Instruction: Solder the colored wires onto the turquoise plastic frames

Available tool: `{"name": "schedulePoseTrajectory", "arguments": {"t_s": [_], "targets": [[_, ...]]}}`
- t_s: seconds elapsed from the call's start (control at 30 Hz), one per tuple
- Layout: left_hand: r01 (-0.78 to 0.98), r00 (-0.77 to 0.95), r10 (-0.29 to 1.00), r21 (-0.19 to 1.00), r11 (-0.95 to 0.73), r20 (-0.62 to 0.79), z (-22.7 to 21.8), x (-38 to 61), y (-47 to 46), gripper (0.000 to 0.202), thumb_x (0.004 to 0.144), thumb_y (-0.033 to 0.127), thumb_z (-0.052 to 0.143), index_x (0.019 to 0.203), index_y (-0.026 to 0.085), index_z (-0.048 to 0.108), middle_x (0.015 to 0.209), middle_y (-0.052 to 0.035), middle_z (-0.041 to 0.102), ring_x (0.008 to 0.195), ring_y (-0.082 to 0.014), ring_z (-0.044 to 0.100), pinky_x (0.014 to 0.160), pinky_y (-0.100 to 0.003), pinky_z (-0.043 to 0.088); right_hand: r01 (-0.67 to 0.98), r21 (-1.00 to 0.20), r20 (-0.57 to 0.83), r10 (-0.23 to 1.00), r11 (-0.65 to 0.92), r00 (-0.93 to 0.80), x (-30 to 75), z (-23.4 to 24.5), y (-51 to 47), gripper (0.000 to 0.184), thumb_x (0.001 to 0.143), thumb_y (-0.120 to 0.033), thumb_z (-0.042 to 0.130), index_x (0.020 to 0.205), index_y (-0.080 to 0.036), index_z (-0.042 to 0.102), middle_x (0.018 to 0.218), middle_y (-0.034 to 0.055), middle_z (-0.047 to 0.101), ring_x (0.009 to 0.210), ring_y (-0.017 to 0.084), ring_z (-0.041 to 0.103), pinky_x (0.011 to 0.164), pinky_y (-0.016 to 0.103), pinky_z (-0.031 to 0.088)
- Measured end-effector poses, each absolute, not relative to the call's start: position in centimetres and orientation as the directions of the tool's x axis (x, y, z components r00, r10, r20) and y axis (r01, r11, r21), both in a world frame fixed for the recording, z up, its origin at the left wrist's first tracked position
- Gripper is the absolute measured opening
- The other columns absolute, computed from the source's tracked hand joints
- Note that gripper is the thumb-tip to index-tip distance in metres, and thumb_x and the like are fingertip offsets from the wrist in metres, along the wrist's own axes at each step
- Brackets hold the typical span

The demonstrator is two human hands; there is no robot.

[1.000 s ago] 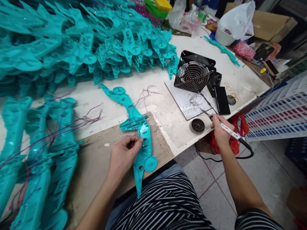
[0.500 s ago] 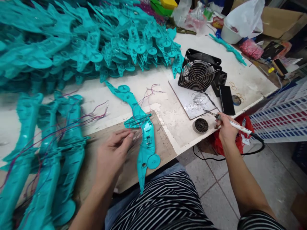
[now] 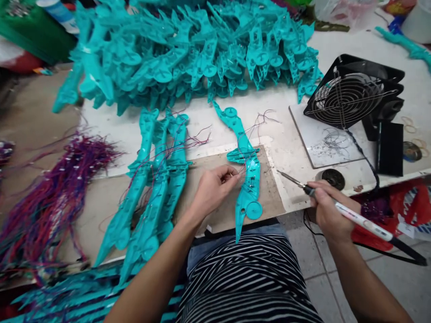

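Observation:
A turquoise plastic shell, shaped like a toy bow half, lies in front of me with a round disc near its lower end and a small metal part in its middle. My left hand is closed in a pinch at the shell's left side, holding thin red and dark wires that run over it. Gripped like a pen in my right hand is a white soldering iron. Its tip points left toward the shell, apart from it, above the table's front edge.
Several wired turquoise shells lie to the left, beside a heap of red and purple wires. Behind is a big pile of shells. At right stand a black fan, a white board with solder wire, a small round tin and a phone.
My right hand has brought the soldering iron from beside the white board and tin toward the shell. My left hand stays pinched by the shell. The view has turned left.

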State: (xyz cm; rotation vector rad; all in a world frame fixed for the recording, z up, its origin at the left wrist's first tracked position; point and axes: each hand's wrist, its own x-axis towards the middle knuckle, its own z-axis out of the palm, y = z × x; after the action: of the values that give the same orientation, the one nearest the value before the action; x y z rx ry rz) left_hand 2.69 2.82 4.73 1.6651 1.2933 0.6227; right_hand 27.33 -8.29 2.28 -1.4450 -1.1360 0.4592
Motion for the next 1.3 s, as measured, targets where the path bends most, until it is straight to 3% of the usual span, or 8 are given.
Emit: {"name": "schedulePoseTrajectory", "arguments": {"t_s": [0.13, 0.27, 0.4, 0.53, 0.83, 1.3], "targets": [[0.497, 0.359, 0.920, 0.866, -0.043, -0.160, 3.7, 2.8, 2.0, 0.015, 0.078, 0.028, 0.064, 0.072, 0.016, 0.070, 0.050, 0.0054, 0.047, 0.049, -0.0086, 0.037, 0.049, -0.022, 0.029, 0.423, -0.866, 0.379, 0.901, 0.265, 0.212, 25.0, 2.7, -8.8, 0.021, 0.086, -0.014, 0.060, 0.097, -0.021, 0.076, 0.082, 0.0037, 0.072, 0.067, 0.015, 0.065, 0.059, 0.030, 0.054], [0.454, 0.360, 0.923, 0.890, -0.049, -0.133, 2.0, 2.8, 1.1, 0.012, 0.078, 0.027, 0.068, 0.072, 0.017, 0.070, 0.049, 0.0057, 0.046, 0.050, -0.0095, 0.041, 0.052, -0.023, 0.033, 0.470, -0.789, 0.468, 0.883, 0.396, 0.042, 23.5, 3.6, -8.6, 0.025, 0.085, -0.006, 0.059, 0.100, -0.019, 0.074, 0.077, 0.0045, 0.071, 0.073, 0.017, 0.066, 0.062, 0.031, 0.055], [0.360, 0.327, 0.944, 0.919, -0.162, 0.038, 0.7, 2.9, 0.5, 0.010, 0.079, 0.026, 0.069, 0.072, 0.019, 0.069, 0.067, -0.0004, 0.064, 0.066, -0.0132, 0.057, 0.061, -0.024, 0.045, 0.500, -0.742, 0.517, 0.856, 0.446, 0.003, 23.1, 3.6, -8.5, 0.026, 0.084, -0.004, 0.058, 0.101, -0.018, 0.073, 0.076, 0.0049, 0.070, 0.070, 0.016, 0.064, 0.060, 0.032, 0.055], [0.317, 0.327, 0.933, 0.913, -0.256, 0.148, 0.1, 3.0, 0.3, 0.010, 0.081, 0.023, 0.067, 0.072, 0.019, 0.066, 0.079, -0.0036, 0.069, 0.076, -0.0153, 0.062, 0.069, -0.027, 0.050, 0.512, -0.722, 0.532, 0.847, 0.465, -0.018, 23.2, 2.9, -8.6, 0.028, 0.084, -0.004, 0.059, 0.105, -0.018, 0.072, 0.075, 0.0047, 0.070, 0.071, 0.017, 0.063, 0.061, 0.032, 0.055], [0.395, 0.361, 0.927, 0.883, -0.255, 0.107, 0.3, 3.0, 0.5, 0.010, 0.082, 0.024, 0.066, 0.073, 0.019, 0.065, 0.081, -0.0047, 0.070, 0.081, -0.0184, 0.062, 0.079, -0.034, 0.049, 0.524, -0.692, 0.556, 0.830, 0.497, -0.052, 23.3, 2.0, -8.6, 0.033, 0.082, -0.005, 0.059, 0.108, -0.019, 0.072, 0.079, 0.0057, 0.072, 0.073, 0.018, 0.064, 0.063, 0.033, 0.056], [0.425, 0.361, 0.930, 0.876, -0.229, 0.068, 0.7, 3.0, 0.6, 0.010, 0.081, 0.022, 0.067, 0.071, 0.019, 0.065, 0.080, -0.0042, 0.070, 0.082, -0.0186, 0.061, 0.079, -0.033, 0.048, 0.571, -0.606, 0.570, 0.803, 0.554, -0.174, 23.4, 1.7, -8.6, 0.029, 0.082, -0.004, 0.060, 0.106, -0.017, 0.069, 0.076, 0.0058, 0.068, 0.075, 0.018, 0.062, 0.064, 0.032, 0.057]]}}
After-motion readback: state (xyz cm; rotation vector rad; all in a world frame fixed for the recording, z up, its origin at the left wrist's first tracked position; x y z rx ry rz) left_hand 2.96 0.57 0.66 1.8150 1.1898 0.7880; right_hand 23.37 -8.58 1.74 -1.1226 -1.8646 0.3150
